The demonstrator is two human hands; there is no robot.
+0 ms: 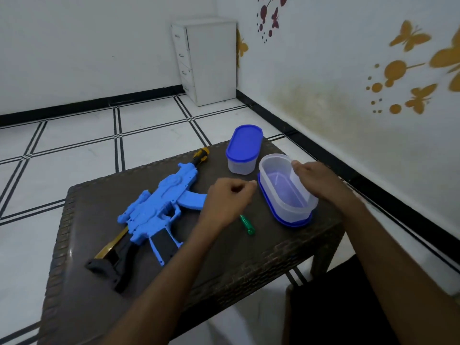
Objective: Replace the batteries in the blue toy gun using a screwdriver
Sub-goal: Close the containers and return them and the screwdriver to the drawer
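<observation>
The blue toy gun (159,207) lies on its side on the dark brown table (224,265), its black stock pointing to the near left. A small green-handled screwdriver (247,225) lies on the table just right of my left wrist. My left hand (227,200) hovers between the gun and an open clear container (286,190), fingers curled and pinched together; whether it holds something tiny is not visible. My right hand (316,180) grips the far right rim of that container, which stands on its blue lid (286,220).
A second clear container with its blue lid on (244,148) stands at the table's far edge. A yellow-and-black tool handle (201,155) sticks out behind the gun's muzzle. A white drawer cabinet (206,61) stands in the room corner. The wall runs close along the right.
</observation>
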